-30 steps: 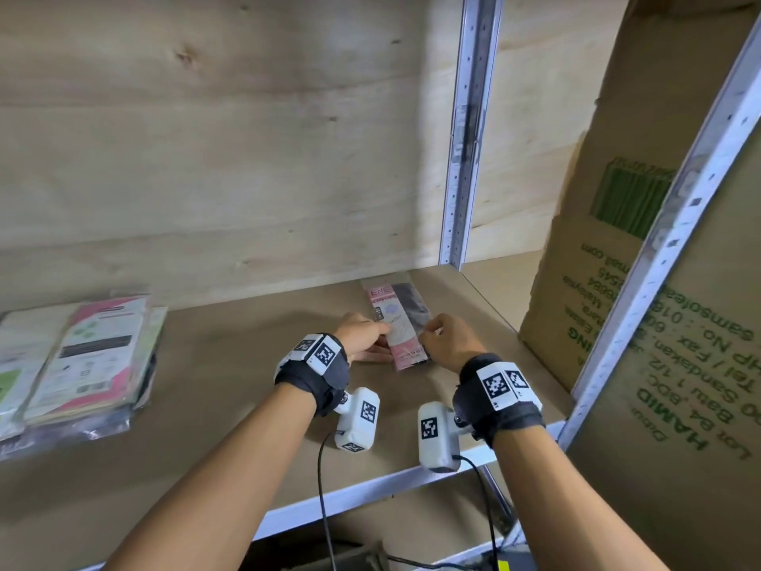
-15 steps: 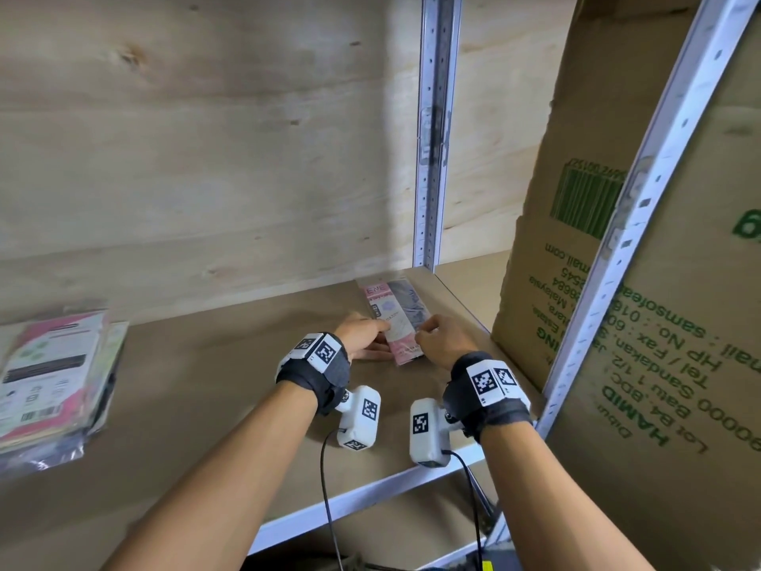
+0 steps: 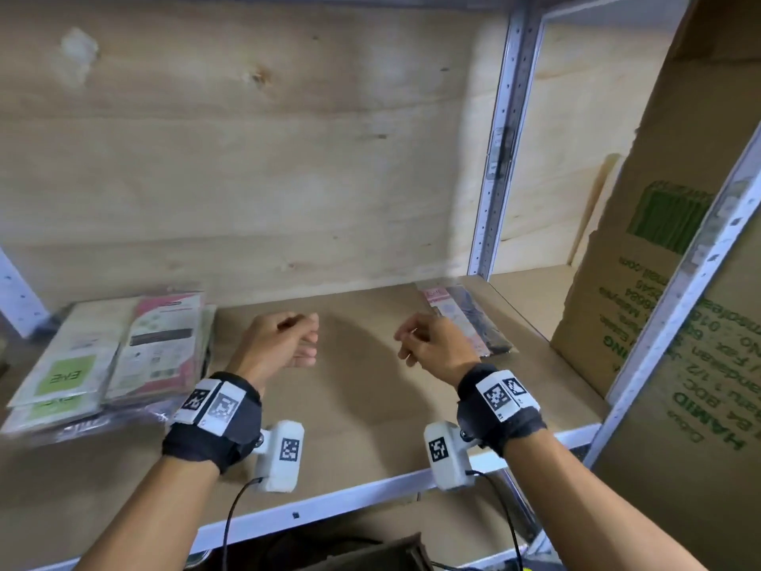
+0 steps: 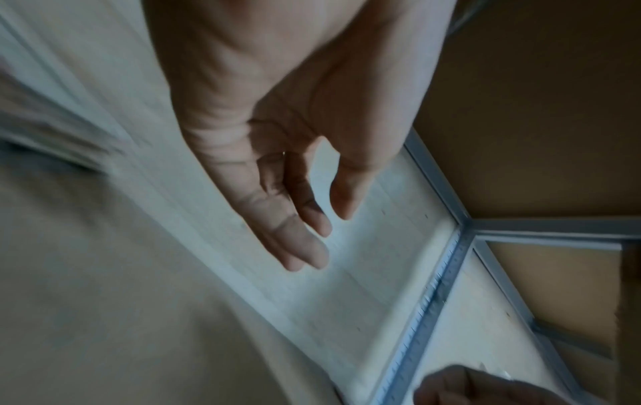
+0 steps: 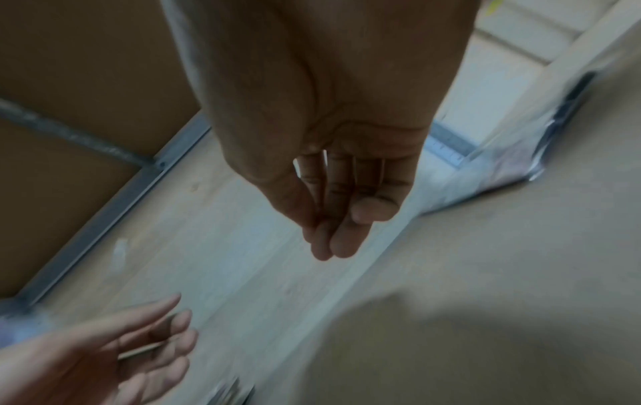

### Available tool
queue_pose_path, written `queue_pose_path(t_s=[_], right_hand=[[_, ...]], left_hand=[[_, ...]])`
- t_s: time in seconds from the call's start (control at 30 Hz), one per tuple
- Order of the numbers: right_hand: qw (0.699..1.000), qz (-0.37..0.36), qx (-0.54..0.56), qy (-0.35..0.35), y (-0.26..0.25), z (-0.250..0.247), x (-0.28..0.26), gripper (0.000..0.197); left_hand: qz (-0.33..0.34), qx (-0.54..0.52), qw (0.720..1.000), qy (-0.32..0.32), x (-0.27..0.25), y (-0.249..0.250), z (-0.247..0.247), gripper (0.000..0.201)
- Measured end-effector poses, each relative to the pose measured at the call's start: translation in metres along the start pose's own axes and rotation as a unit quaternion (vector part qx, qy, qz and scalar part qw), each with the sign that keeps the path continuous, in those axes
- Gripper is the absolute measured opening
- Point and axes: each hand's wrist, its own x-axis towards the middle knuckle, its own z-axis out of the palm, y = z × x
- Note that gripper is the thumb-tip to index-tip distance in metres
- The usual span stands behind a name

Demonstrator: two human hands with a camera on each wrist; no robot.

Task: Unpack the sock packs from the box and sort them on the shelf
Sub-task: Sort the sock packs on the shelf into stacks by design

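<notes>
Wrist cams show both grips empty; head view adds sock pack.

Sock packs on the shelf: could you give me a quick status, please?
Both hands, left and right, empty. Pink sock pack flat at shelf right end. Nothing in the way.

On the shelf, a stack of packs lies far left, one pack back right; a carton stands right of it.

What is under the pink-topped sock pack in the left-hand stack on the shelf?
The pink-topped sock pack lies on more flat packs, one with a green label beside it. Clear wrap edges show below; how many packs lie underneath is covered.
</notes>
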Motion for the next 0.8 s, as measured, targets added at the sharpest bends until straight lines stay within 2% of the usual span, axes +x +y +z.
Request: queue_pose_path(t_s=[0.17,0.33,0.43,0.53,0.67,0.8], right_hand=[[0.995,-0.017,-0.008,-0.102,-0.034,0.068,0.004,0.016],[0.989,-0.005,0.013,-0.148,-0.089,0.143,0.033,0.014],[0.983,0.031,0.059,-0.174,-0.124,0.190,0.051,0.011],[0.977,0.075,0.078,-0.186,-0.150,0.232,0.062,0.026],[0.980,0.075,0.058,-0.175,-0.160,0.269,0.068,0.046],[0.982,0.069,0.054,-0.169,-0.148,0.268,0.067,0.027]], left_hand=[[0.021,-0.042,0.995,0.090,-0.015,-0.015,-0.092,0.022],[0.022,-0.059,0.987,0.146,-0.025,-0.028,-0.153,0.016],[0.027,-0.089,0.981,0.168,-0.028,-0.030,-0.183,0.015],[0.031,-0.099,0.976,0.193,-0.031,-0.033,-0.205,0.015],[0.029,-0.121,0.970,0.208,-0.038,-0.038,-0.217,0.017],[0.027,-0.104,0.973,0.203,-0.042,-0.040,-0.214,0.017]])
